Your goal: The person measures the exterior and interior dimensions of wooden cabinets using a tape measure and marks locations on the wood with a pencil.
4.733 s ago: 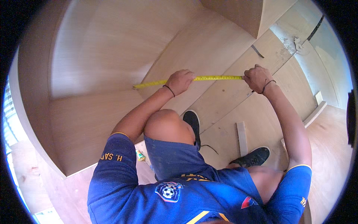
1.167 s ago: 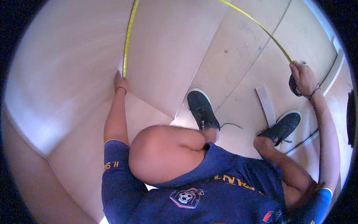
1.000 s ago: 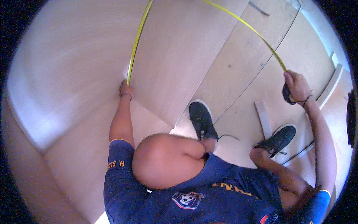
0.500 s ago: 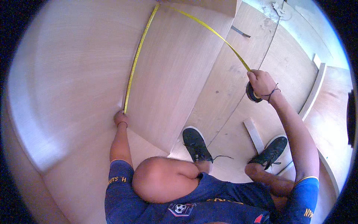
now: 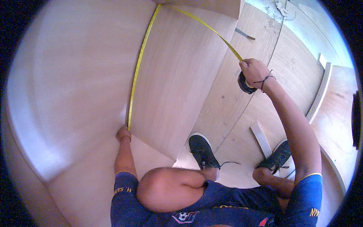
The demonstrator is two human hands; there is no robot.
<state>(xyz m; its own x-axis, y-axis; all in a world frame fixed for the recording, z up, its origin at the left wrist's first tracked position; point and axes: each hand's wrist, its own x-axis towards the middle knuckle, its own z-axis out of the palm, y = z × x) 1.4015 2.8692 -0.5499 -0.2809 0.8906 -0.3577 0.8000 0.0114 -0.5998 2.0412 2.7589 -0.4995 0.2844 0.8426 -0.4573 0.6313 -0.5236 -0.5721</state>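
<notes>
A yellow tape measure [image 5: 140,62] is drawn out along the inner corner where two pale wood panels meet. Its near end is pinched in my left hand [image 5: 123,134], low in the corner by the bottom panel [image 5: 151,153]. At the far end the blade bends back and arcs through the air to my right hand [image 5: 255,71]. That hand is closed round the tape's dark round case [image 5: 245,84], held above the floor boards. My left fingertips are partly hidden.
My two dark shoes [image 5: 202,149] stand on the wooden floor boards, the right one beside a short wood strip [image 5: 261,139]. A flat dark metal strip [image 5: 245,34] lies farther off. Along the right runs a long batten [image 5: 319,92] by another wood sheet [image 5: 338,102].
My left hand has slid toward me down the corner with the tape's end. The right hand has moved left and a little away, carrying the case.
</notes>
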